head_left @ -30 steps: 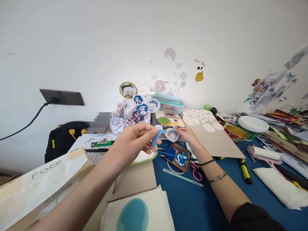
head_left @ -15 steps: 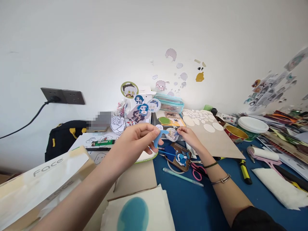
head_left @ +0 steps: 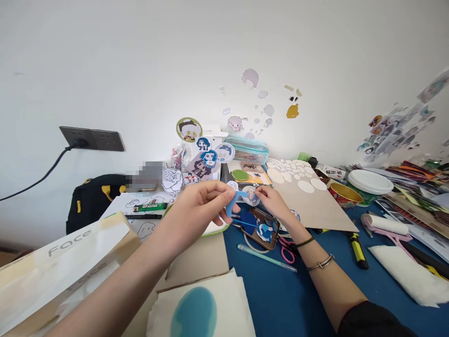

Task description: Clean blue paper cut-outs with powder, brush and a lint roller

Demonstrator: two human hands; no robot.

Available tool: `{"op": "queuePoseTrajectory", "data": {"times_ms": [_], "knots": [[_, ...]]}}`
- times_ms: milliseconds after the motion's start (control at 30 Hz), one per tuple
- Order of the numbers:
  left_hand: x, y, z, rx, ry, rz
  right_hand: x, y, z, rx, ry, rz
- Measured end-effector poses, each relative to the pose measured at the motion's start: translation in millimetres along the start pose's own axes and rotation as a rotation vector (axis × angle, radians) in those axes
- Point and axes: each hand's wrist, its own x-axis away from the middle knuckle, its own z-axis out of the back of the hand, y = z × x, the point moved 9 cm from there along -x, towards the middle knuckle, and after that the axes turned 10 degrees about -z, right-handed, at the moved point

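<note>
Between its thumb and fingers, my left hand [head_left: 206, 201] pinches a small light-blue cut-out piece [head_left: 231, 204], held up over the table. To its right, my right hand [head_left: 272, 201] is closed in a pinch at the edge of a round picture [head_left: 251, 195]; what lies between those fingertips is too small to make out. Below both hands sits a brown tray [head_left: 258, 216] with blue and white cut-outs [head_left: 265, 232] in it. Pink-handled scissors [head_left: 287, 254] and a mint pen [head_left: 267, 258] lie beside the tray.
A Face tissue box [head_left: 80, 262] stands at the left. Near the front is a white stack [head_left: 231, 304] with a blue oval. A cardboard sheet [head_left: 322, 213] with cut-outs, a gold bowl [head_left: 345, 194], a lidded tub [head_left: 371, 181] and a lint roller [head_left: 386, 224] are at the right.
My right hand has shifted slightly left, nearer the round picture. My left hand still holds the blue piece, now tilted a little differently and slightly further right.
</note>
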Motion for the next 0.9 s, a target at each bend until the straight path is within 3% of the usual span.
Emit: {"op": "queuePoseTrajectory", "data": {"times_ms": [267,533,733,900], "knots": [[0.1,-0.2,0.1,-0.009,-0.009,-0.004,3.2,-4.3,1.8,-0.06,0.039,0.007],[1.1,1.8,0.8,-0.012,0.005,-0.005,12.5,15.4,10.7,-0.282,0.126,-0.15],[2.4,5.5,1.3,-0.033,0.005,-0.016,17.9,20.0,5.5,-0.668,0.016,-0.257],[-1.5,-6.2,2.4,0.025,0.044,-0.029,42.4,-20.5,-7.8,-0.963,-0.192,-0.21]]}}
